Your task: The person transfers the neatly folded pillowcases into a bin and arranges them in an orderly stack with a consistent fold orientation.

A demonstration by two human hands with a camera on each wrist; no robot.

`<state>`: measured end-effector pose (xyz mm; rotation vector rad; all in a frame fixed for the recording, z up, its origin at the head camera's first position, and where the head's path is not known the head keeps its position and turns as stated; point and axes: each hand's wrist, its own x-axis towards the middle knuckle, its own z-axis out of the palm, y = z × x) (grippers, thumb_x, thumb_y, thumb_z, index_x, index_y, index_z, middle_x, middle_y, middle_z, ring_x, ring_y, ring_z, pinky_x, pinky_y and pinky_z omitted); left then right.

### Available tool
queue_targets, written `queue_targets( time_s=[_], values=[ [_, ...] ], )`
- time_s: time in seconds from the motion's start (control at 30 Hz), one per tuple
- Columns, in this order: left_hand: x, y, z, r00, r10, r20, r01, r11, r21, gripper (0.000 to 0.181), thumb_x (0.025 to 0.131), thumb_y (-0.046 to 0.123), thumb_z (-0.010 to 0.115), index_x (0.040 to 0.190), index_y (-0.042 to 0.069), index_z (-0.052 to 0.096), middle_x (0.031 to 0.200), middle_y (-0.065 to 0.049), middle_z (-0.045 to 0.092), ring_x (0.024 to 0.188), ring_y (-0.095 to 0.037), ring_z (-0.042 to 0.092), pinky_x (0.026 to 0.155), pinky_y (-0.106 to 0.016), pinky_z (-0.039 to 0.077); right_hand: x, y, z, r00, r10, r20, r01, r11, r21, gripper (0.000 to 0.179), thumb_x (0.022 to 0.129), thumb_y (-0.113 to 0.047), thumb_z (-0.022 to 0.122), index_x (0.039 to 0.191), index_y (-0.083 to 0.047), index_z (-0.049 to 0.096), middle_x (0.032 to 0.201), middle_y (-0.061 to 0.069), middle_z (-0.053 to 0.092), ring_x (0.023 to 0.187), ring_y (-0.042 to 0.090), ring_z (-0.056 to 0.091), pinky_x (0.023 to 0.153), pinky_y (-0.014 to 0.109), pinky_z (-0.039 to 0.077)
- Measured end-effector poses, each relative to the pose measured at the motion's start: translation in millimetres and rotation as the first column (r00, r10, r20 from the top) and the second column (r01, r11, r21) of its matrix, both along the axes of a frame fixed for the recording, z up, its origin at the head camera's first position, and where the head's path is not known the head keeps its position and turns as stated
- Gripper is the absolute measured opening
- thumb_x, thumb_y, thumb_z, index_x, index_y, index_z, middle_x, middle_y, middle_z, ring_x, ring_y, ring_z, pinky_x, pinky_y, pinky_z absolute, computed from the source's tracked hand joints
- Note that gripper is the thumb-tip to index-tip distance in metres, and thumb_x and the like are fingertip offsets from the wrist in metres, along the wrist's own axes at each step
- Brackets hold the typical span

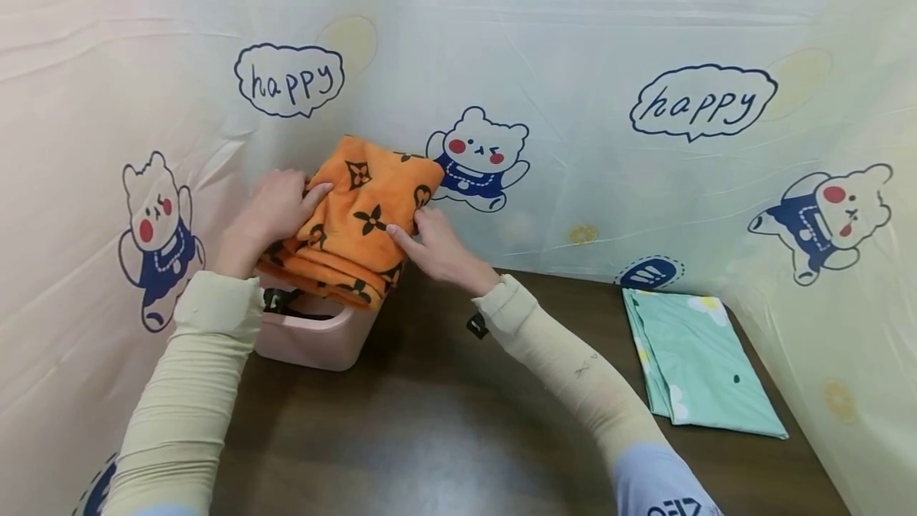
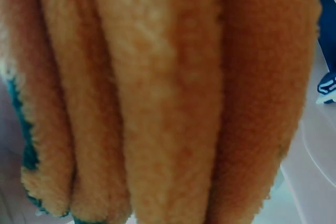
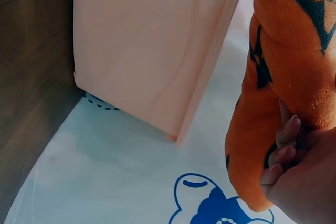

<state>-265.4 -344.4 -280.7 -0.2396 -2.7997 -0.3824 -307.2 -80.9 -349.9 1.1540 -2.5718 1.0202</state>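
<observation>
In the head view, the left hand (image 1: 281, 204) and the right hand (image 1: 442, 252) hold a folded orange plush cloth (image 1: 344, 237) with dark flower prints over a smooth pale-pink bin (image 1: 311, 343), at the left of the dark brown wooden worktop (image 1: 444, 420). Each grip is clamped on an opposite side of the cloth, thumbs on top, likely to keep its layers together. A mint-green folded fabric piece (image 1: 705, 365) lies flat at right; bear-printed pale sheeting (image 1: 573, 205) stands left, far and right. The left wrist view shows thick folds, the hand itself out of sight. In the right wrist view, curled fingers (image 3: 283, 156) pinch the cloth; a gap separates it from the bin's wall, suggesting that the hands carry its weight there.
</observation>
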Motion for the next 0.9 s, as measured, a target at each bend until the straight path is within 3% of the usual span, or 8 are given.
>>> queue_targets(
  time_s=[0.33,0.5,0.7,0.9],
  values=[
    [-6.3,-15.9,-6.0,0.999,0.008,0.032,-0.008,1.000,0.007,0.057,0.109,0.042,0.038,0.081,-0.005,0.055,0.090,-0.034,0.061,0.083,-0.049,0.060,0.077,-0.059,0.044,-4.9,-15,-0.4,1.000,-0.018,-0.024,0.021,0.994,0.112,0.047,0.108,-0.048,0.040,0.112,-0.004,0.056,0.100,0.007,0.054,0.103,0.023,0.044,0.091,0.033,0.034],
    [-7.8,-18.6,-10.5,0.999,0.035,0.027,-0.034,0.999,-0.025,0.058,0.109,0.042,0.037,0.085,-0.006,0.056,0.089,-0.033,0.061,0.082,-0.049,0.060,0.076,-0.059,0.044,-5.7,-23,-2.9,0.996,-0.065,-0.060,0.075,0.983,0.169,0.054,0.108,-0.051,0.036,0.118,-0.001,0.055,0.105,0.008,0.053,0.104,0.025,0.042,0.093,0.034,0.032],
    [-10.4,-22.0,-14.1,0.999,0.046,0.024,-0.045,0.998,-0.042,0.059,0.110,0.042,0.033,0.090,-0.008,0.057,0.090,-0.033,0.060,0.082,-0.049,0.059,0.076,-0.060,0.044,-7.1,-30,-8.2,0.991,-0.119,-0.059,0.127,0.976,0.175,0.056,0.108,-0.053,0.035,0.117,-0.002,0.055,0.104,0.007,0.050,0.098,0.023,0.039,0.087,0.032,0.030],
    [-11.2,-27.0,-13.8,0.999,0.050,0.017,-0.050,0.998,-0.048,0.058,0.110,0.042,0.033,0.090,-0.007,0.056,0.087,-0.031,0.060,0.079,-0.047,0.059,0.074,-0.059,0.044,-9.7,-38,-9.4,0.988,-0.126,-0.084,0.141,0.971,0.195,0.053,0.108,-0.052,0.035,0.106,-0.004,0.056,0.097,0.007,0.049,0.093,0.023,0.039,0.085,0.032,0.030]
  ],
)
